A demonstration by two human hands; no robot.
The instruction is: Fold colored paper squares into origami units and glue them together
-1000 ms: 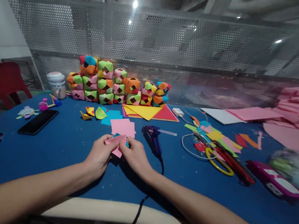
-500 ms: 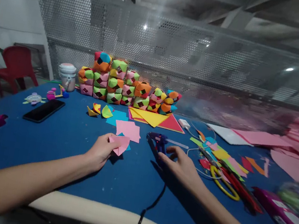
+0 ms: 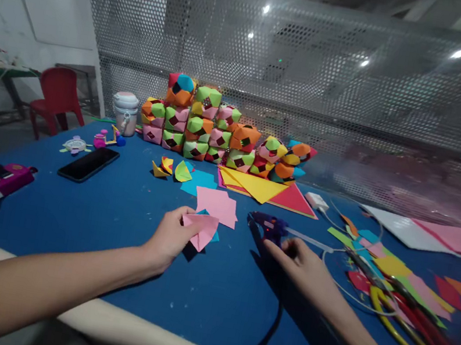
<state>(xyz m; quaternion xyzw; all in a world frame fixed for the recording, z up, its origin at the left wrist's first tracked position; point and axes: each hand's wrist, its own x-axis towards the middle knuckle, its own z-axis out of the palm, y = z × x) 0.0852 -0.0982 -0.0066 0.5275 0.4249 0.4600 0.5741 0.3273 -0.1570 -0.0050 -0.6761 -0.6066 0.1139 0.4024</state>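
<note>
Pinching pink paper (image 3: 203,230): left fingers (image 3: 189,229) | gripping glue gun (image 3: 271,224): right fingers (image 3: 277,254) | blue tabletop (image 3: 126,217) | perforated screen (image 3: 232,58) behind

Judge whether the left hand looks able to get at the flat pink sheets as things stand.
Likely yes: the flat pink sheets lie just beyond the left hand, with nothing standing on them. But that hand holds a folded pink paper, which it would probably need to put down first.

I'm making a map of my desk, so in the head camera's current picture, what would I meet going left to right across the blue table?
Purple power strip → black phone → your left hand → folded pink paper → glue gun → yellow handle loop.
</note>
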